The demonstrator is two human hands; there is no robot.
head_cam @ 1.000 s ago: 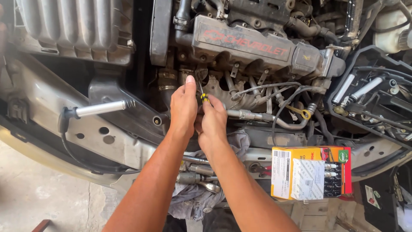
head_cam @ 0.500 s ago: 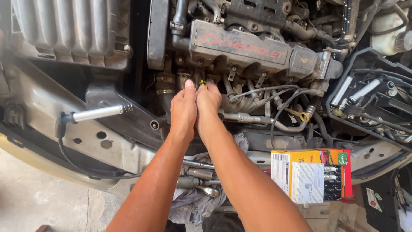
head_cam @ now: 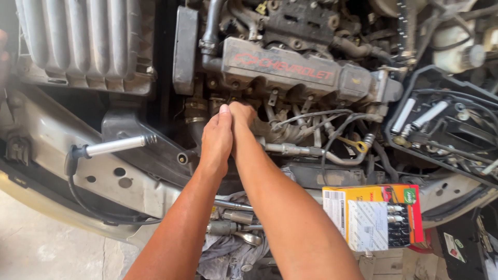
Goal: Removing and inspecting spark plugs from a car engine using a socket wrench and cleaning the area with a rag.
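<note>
My left hand (head_cam: 217, 139) and my right hand (head_cam: 241, 113) are pressed side by side, reaching into the engine just under the grey valve cover (head_cam: 280, 65). The left hand's fingers lie straight and together against the right hand. The right hand is curled into a fist around something its fingers hide; earlier frames show a small yellow-green tool there. Both fingertips sit at the dark gap beside the exhaust manifold (head_cam: 282, 132).
A silver tool handle with a black cable (head_cam: 116, 146) juts from the front panel on the left. Sockets and wrenches lie on a grey rag (head_cam: 233, 243) below my arms. An orange spark plug box (head_cam: 373, 215) stands at the right, below a black tool tray (head_cam: 446, 129). A ribbed grey housing (head_cam: 88, 41) fills the upper left.
Both hands have pushed farther up and in toward the valve cover. The yellow-green tool tip seen between them earlier is now hidden.
</note>
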